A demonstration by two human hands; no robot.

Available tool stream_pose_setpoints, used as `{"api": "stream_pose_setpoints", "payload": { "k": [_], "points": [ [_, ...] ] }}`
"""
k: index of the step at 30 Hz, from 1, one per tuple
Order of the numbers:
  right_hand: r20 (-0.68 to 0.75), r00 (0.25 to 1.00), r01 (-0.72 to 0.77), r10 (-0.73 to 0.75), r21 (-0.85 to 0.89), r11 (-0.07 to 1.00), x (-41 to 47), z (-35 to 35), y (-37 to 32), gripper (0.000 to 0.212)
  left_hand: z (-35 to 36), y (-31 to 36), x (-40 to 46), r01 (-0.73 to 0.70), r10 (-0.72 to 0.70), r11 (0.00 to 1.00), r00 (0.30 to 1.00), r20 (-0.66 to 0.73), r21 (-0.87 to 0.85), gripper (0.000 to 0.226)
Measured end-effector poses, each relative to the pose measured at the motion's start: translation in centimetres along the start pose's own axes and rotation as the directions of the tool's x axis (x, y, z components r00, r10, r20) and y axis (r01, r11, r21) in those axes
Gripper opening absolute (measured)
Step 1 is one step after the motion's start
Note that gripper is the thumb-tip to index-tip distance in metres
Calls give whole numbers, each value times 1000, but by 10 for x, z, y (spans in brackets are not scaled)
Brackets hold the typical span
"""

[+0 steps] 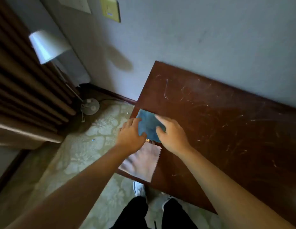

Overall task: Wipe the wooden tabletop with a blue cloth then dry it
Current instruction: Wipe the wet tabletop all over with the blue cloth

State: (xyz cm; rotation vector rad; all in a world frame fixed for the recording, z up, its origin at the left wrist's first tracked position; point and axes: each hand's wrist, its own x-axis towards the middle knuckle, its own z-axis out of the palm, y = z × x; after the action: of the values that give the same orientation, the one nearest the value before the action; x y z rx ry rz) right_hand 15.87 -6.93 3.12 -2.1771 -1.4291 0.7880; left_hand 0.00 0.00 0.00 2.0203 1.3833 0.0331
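Left hand (131, 133) & right hand (172, 134) both rest on the blue cloth (148, 124), fingers spread fairly straight, pressing it flat, not gripping. Cloth lies at the left end of the wooden tabletop (218, 129), near its edge. Just beside it, nearer the person, a pinkish cloth (142, 164) w/ zigzag edge. Tabletop shows pale scratches.

Both hands lie on a blue cloth (148, 124) at the left end of the dark wooden counter (218, 129): the left hand (133, 135) and right hand (172, 134) rest spread-fingered on it. A pale cloth (140, 164) lies just beside it.
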Motion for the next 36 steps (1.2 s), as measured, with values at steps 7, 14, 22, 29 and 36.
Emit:
{"api": "stream_pose_setpoints", "payload": {
  "k": [7, 14, 22, 29, 36],
  "points": [
    [317, 913, 388, -259, -472, 791, 46, 64, 29, 59, 59, -38, 4, 190, -163, 966, 974, -156, 177, 66],
    [401, 859, 507, -317, -589, 630, 87, 86, 50, 70, 84, -40, 27, 208, -194, 978, 944, -268, 24, 59],
    [357, 822, 567, -445, -594, 571, 88, 105, 60, 67, 97, -52, 32, 161, -144, 987, 930, -339, 22, 54],
    [364, 792, 609, -491, -541, 581, 119, 96, 66, 73, 93, -48, 31, 179, -156, 983, 926, -344, 34, 56],
    [218, 922, 382, -319, -639, 668, 194, 71, 65, 72, 97, -50, 32, 167, -142, 985, 915, -379, 33, 56]
  ]
}}
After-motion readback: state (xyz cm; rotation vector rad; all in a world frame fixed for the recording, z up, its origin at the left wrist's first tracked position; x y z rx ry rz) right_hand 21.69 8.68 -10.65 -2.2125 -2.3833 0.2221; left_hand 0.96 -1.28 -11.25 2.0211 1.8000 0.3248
